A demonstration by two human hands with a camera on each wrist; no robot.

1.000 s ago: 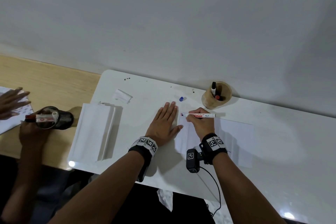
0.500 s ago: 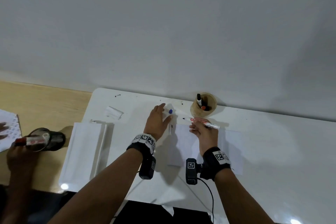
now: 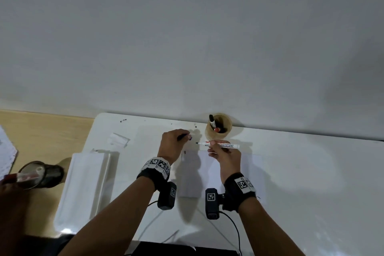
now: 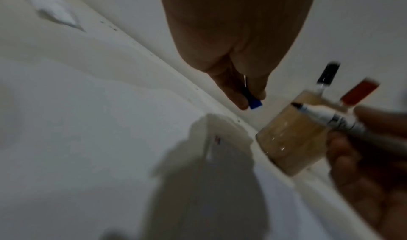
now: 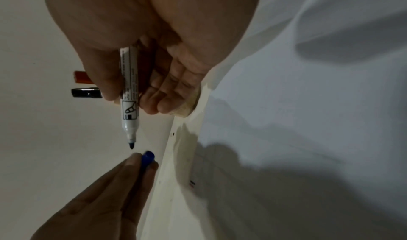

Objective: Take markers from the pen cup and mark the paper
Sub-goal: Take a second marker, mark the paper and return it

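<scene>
My right hand [image 3: 225, 155] holds an uncapped white marker [image 3: 220, 144] level above the table, its dark tip [image 5: 131, 146] pointing left. My left hand [image 3: 174, 144] pinches the blue cap [image 4: 255, 103] a short way from that tip; cap and tip are apart. The white paper [image 3: 209, 174] lies under both hands, with small coloured marks [image 5: 192, 184] near its far left corner. A round wooden pen cup [image 3: 218, 127] stands at the table's back edge, just beyond the marker. It holds a black-capped marker [image 3: 212, 121] and a red-capped one [image 3: 217, 130].
The white table [image 3: 311, 172] meets a grey wall. A stack of white sheets [image 3: 87, 181] lies at its left edge, a small folded paper [image 3: 118, 140] further back. On the wooden desk [image 3: 45, 137] to the left another person's hand [image 3: 14, 191] holds a dark cup with a marker.
My left hand left the paper, reached back to the blue cap on the table and picked it up. My right hand lifted the marker off the paper. The view tilted upward.
</scene>
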